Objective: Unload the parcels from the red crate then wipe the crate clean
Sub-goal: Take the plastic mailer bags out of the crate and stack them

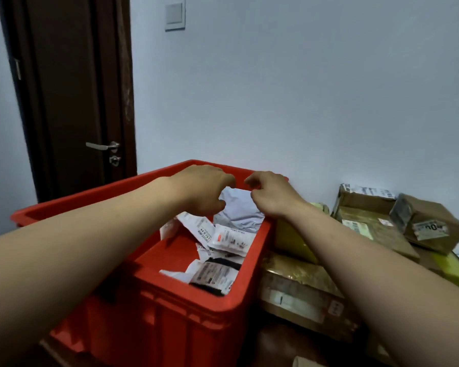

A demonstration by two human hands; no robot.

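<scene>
Grey poly mailer (240, 213) sits right between the two sets of fingers, a little below the centre of the frame. The left hand (204, 189) curls over its upper left corner and the right hand (272, 196) over its upper right edge. Both hands' fingers are bent close to the film, but whether either already pinches it cannot be told. Neither hand is clearly nearer. The crumpled bag slopes from the fingers toward the lower right, against the right wall of the red crate (223, 304), so a lift would likely go up and rightward. Below it lie white labelled packets (231, 238) and a black packet (212, 274). Cardboard boxes (429, 223) are stacked at the right of the frame.
</scene>
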